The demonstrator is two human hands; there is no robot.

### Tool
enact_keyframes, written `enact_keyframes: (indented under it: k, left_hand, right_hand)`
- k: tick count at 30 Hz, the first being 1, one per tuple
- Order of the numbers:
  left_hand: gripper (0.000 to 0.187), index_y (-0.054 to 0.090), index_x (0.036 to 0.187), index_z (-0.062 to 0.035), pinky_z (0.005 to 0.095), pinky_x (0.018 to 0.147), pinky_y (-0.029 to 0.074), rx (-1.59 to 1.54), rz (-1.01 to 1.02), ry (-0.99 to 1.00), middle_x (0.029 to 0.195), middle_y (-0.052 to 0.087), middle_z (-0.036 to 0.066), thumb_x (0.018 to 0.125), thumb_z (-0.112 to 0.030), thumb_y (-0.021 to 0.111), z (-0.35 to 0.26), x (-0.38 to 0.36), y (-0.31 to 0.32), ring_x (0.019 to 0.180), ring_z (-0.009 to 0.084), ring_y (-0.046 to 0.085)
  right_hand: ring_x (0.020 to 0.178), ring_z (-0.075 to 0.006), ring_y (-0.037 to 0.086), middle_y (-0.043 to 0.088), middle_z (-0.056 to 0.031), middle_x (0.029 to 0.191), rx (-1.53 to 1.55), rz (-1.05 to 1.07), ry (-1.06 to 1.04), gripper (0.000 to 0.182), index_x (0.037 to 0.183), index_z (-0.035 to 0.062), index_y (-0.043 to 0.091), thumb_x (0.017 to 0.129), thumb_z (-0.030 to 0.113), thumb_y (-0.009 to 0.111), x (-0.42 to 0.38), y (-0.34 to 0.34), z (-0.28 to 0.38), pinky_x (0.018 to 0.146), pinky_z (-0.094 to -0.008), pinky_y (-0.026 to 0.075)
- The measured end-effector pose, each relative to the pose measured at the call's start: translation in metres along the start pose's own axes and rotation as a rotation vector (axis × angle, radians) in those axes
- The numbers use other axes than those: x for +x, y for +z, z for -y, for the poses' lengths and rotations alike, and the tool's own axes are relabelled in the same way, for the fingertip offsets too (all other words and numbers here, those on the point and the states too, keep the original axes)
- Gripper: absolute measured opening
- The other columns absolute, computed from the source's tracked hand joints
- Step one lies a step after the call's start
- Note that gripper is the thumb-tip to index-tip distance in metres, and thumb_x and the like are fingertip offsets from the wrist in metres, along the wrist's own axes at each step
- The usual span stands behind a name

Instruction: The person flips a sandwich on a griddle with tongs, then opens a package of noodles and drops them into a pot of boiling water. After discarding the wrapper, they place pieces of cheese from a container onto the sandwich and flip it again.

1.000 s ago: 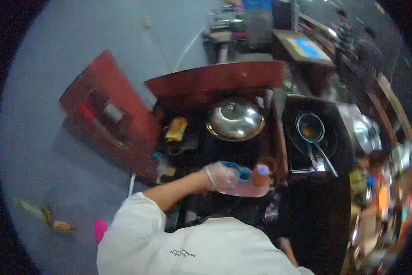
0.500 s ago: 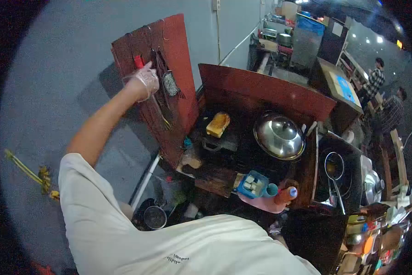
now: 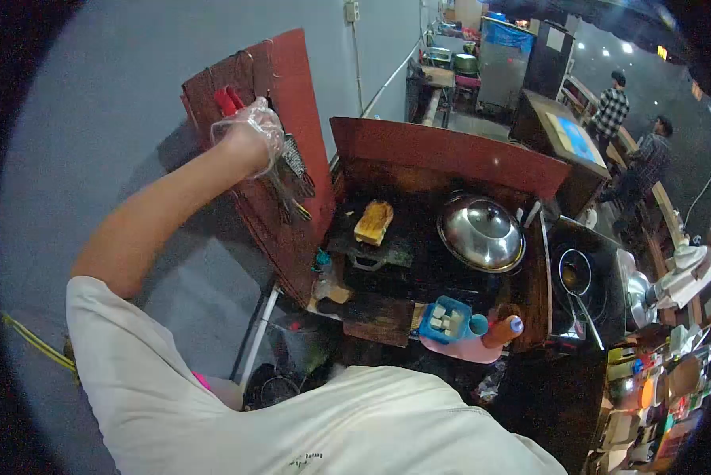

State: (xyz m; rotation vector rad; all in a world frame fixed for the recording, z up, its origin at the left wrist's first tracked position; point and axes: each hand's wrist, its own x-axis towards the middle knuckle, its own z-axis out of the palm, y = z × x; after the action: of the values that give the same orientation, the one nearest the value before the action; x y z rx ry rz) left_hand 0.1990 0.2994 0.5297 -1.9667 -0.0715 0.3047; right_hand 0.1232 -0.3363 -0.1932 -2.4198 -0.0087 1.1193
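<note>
My left hand (image 3: 259, 131), in a clear plastic glove, is raised to the reddish-brown board (image 3: 296, 71) on the left. Its fingers are curled among utensils hanging there; what they grip is hidden. Red handles (image 3: 229, 100) show just left of the fingers. Below and right of the hand hangs a dark slotted utensil (image 3: 295, 162), and a yellow-tipped tool (image 3: 302, 212) shows lower down. My right hand is out of view. Browned toast (image 3: 373, 222) rests on the dark griddle (image 3: 391, 255) below the board.
A domed metal lid (image 3: 482, 229) covers part of the cooking surface. Nearer me are a blue container of white blocks (image 3: 444, 320) and an orange bottle (image 3: 502, 332). A strainer (image 3: 574, 271) lies on the right-hand stove. Two people (image 3: 611, 107) are farther back.
My left hand has moved slightly down and right against the board, its fingers curling closer. The slotted utensil and yellow-tipped tool have shifted rightward. The view has shifted a little.
</note>
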Motion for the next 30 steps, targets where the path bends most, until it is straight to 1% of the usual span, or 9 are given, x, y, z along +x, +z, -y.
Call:
enact_keyframes:
  k: [10,13,16,17,18,21,23,26,30]
  left_hand:
    - [0.025,0.073,0.097,-0.0099,0.0402,0.079,0.054,-0.566,0.056,-0.061,0.099,0.071,0.015,0.086,-0.027,0.059,-0.139,-0.005,-0.017,0.094,0.0268,0.069]
    - [0.034,0.07,0.096,-0.0092,0.0478,0.08,0.053,-1.09,-0.086,-0.13,0.096,0.069,0.019,0.089,-0.041,0.061,-0.232,0.01,0.048,0.09,0.0373,0.067]
    - [0.046,0.059,0.101,-0.005,0.0522,0.079,0.049,-1.709,0.119,-0.264,0.098,0.065,0.023,0.094,-0.049,0.05,-0.349,0.021,0.142,0.091,0.045,0.061]
    - [0.044,0.06,0.099,-0.0052,0.0442,0.068,0.05,-1.843,0.084,-0.365,0.083,0.064,0.019,0.095,-0.048,0.05,-0.394,0.013,0.166,0.077,0.0377,0.063]
    - [0.04,0.059,0.095,-0.0073,0.0373,0.053,0.046,-2.266,0.388,-0.506,0.072,0.059,0.012,0.096,-0.046,0.051,-0.396,0.004,0.14,0.062,0.0249,0.061]
    - [0.04,0.061,0.105,-0.0099,0.0294,0.038,0.039,-2.267,0.486,-0.495,0.065,0.056,0.004,0.095,-0.048,0.053,-0.434,0.004,0.154,0.043,0.0128,0.049]
    - [0.039,0.057,0.102,-0.0109,0.0283,0.038,0.038,-2.276,0.155,-0.424,0.064,0.053,0.002,0.096,-0.049,0.052,-0.449,0.015,0.172,0.042,0.0127,0.047]
    - [0.038,0.054,0.097,-0.0111,0.0294,0.037,0.038,-2.213,0.417,-0.464,0.063,0.053,0.002,0.096,-0.049,0.051,-0.426,0.029,0.162,0.041,0.0134,0.047]
    - [0.038,0.053,0.099,-0.0053,0.0336,0.047,0.045,-2.186,0.41,-0.38,0.074,0.056,0.007,0.1,-0.042,0.047,-0.432,0.08,0.174,0.051,0.0183,0.055]
  right_hand:
    - [0.077,-0.0267,0.065,0.07,-0.0141,0.086,0.01,-0.026,-0.058,0.026,0.082,0.0068,0.073,0.084,0.028,0.058,-0.012,0.021,-0.008,0.065,-0.0422,0.051]
    - [0.079,-0.0275,0.066,0.071,-0.0149,0.087,0.052,-0.052,-0.082,0.026,0.082,0.0067,0.074,0.084,0.028,0.059,-0.014,0.024,0.002,0.065,-0.0427,0.051]
    - [0.086,-0.0289,0.067,0.07,-0.0158,0.095,0.109,-0.05,-0.137,0.023,0.089,0.0074,0.073,0.083,0.024,0.059,-0.035,0.015,0.026,0.071,-0.0423,0.051]
    - [0.092,-0.0297,0.067,0.069,-0.0162,0.101,0.113,-0.016,-0.173,0.022,0.095,0.0082,0.072,0.082,0.02,0.059,-0.064,-0.003,0.05,0.077,-0.0416,0.052]
    - [0.102,-0.0325,0.066,0.068,-0.0157,0.111,0.058,0.093,-0.131,0.028,0.107,0.0091,0.071,0.082,0.013,0.059,-0.09,-0.02,0.079,0.087,-0.0425,0.052]
    - [0.077,-0.0264,0.067,0.071,-0.0154,0.085,0.043,-0.119,-0.054,0.026,0.082,0.0066,0.074,0.084,0.026,0.058,-0.058,0.051,-0.01,0.068,-0.0399,0.051]
    - [0.081,-0.0279,0.067,0.071,-0.0161,0.09,0.051,-0.073,0.061,0.026,0.088,0.0071,0.074,0.086,0.026,0.057,-0.057,0.089,-0.055,0.07,-0.0408,0.051]
    - [0.086,-0.03,0.067,0.07,-0.0172,0.098,0.185,0.06,0.228,0.027,0.097,0.0079,0.073,0.087,0.025,0.055,-0.046,0.162,-0.135,0.074,-0.0422,0.051]
    - [0.098,-0.0356,0.066,0.066,-0.0214,0.11,-0.091,0.079,0.172,0.03,0.105,0.0068,0.07,0.088,0.023,0.051,-0.122,0.103,-0.054,0.082,-0.0455,0.052]
